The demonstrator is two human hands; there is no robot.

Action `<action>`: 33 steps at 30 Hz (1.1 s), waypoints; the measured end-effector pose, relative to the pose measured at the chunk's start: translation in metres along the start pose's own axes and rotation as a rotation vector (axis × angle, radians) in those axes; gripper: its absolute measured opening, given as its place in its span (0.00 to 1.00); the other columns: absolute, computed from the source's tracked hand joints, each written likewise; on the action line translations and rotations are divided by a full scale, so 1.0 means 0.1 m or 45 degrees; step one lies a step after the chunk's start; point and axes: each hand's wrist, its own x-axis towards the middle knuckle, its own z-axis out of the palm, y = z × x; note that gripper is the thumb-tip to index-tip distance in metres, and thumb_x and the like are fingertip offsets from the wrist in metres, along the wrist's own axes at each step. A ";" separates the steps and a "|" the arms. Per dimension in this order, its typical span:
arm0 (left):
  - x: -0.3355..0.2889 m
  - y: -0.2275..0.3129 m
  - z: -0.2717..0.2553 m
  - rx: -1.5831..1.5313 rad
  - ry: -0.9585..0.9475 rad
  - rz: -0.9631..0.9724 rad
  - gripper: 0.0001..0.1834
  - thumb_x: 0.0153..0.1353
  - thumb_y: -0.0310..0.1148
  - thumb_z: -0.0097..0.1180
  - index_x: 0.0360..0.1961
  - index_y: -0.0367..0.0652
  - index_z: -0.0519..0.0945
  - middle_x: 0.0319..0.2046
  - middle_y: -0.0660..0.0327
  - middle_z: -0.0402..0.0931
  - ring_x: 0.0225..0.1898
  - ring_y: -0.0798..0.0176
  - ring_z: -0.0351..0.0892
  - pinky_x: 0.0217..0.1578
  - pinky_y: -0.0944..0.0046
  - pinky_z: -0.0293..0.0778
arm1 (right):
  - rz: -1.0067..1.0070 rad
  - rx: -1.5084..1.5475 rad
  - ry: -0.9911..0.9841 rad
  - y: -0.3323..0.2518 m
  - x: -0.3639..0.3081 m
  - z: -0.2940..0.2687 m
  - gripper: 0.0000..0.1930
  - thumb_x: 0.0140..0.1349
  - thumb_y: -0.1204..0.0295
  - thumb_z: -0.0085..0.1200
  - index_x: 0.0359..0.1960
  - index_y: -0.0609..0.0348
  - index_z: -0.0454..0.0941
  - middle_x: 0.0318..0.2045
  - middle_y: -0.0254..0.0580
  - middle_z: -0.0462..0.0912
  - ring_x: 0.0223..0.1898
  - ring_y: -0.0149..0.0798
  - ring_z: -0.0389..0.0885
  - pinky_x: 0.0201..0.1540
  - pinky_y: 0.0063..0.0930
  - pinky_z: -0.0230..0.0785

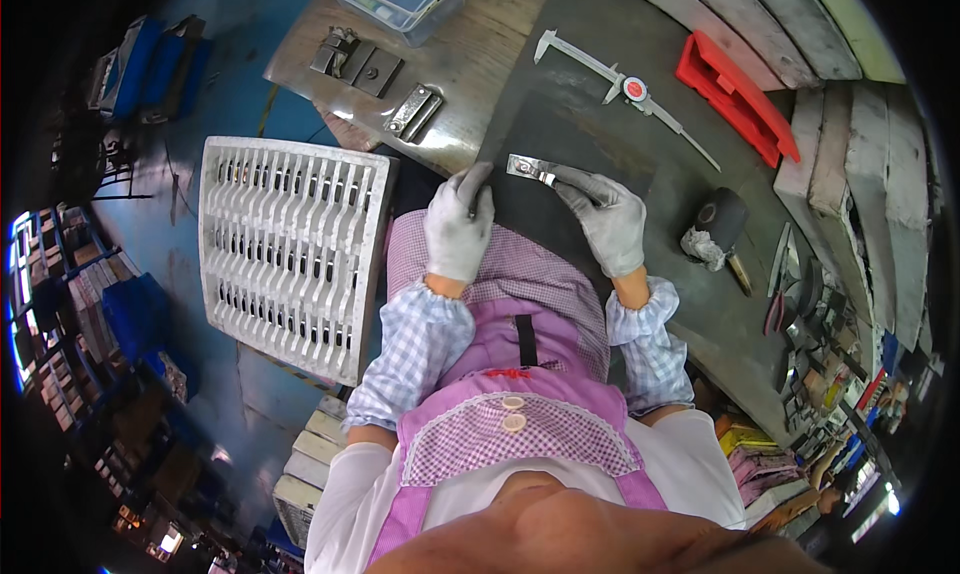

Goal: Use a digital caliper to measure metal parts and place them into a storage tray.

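At far left, a white slotted tray (300, 149) is set beside a wooden tabletop (445, 69), on which a clear plastic box (395, 19), a metal block (375, 70) and a smaller metal fixture (414, 112) are placed. The gloved left hand (458, 229) is held near the edge of a dark work surface (560, 114), its fingers curled; whether anything is gripped cannot be told. Over that surface, a shiny metal piece (524, 166) is pinched between the thumb and fingers of the gloved right hand (615, 229). Beyond it, a dial caliper (632, 89) is laid out diagonally. Farther right, a black-headed mallet (722, 214) and an open red case (735, 99) are seen, with red-handled pliers (775, 309) placed near the stacked grey blocks (865, 164).
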 end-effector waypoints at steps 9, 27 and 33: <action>-0.01 0.16 0.52 0.410 -0.139 0.270 0.37 0.67 0.36 0.55 0.73 0.33 0.59 0.73 0.41 0.59 0.72 0.35 0.60 0.71 0.38 0.57 | -0.219 -0.181 0.349 0.64 -0.08 -0.28 0.11 0.60 0.73 0.66 0.45 0.49 0.91 0.44 0.36 0.86 0.42 0.41 0.84 0.45 0.33 0.76; -0.03 0.16 0.55 0.444 -0.101 0.314 0.37 0.63 0.34 0.58 0.70 0.34 0.60 0.71 0.42 0.59 0.71 0.38 0.60 0.72 0.38 0.57 | -0.453 -0.305 0.439 0.83 -0.14 -0.19 0.13 0.57 0.74 0.68 0.45 0.49 0.88 0.46 0.32 0.87 0.46 0.41 0.85 0.50 0.39 0.74; -0.02 0.13 0.54 0.414 -0.076 0.337 0.37 0.62 0.34 0.59 0.70 0.34 0.61 0.71 0.43 0.59 0.71 0.39 0.61 0.72 0.38 0.57 | -0.595 -0.497 0.429 0.83 -0.19 -0.21 0.14 0.58 0.74 0.67 0.46 0.49 0.88 0.48 0.34 0.86 0.46 0.44 0.85 0.50 0.40 0.75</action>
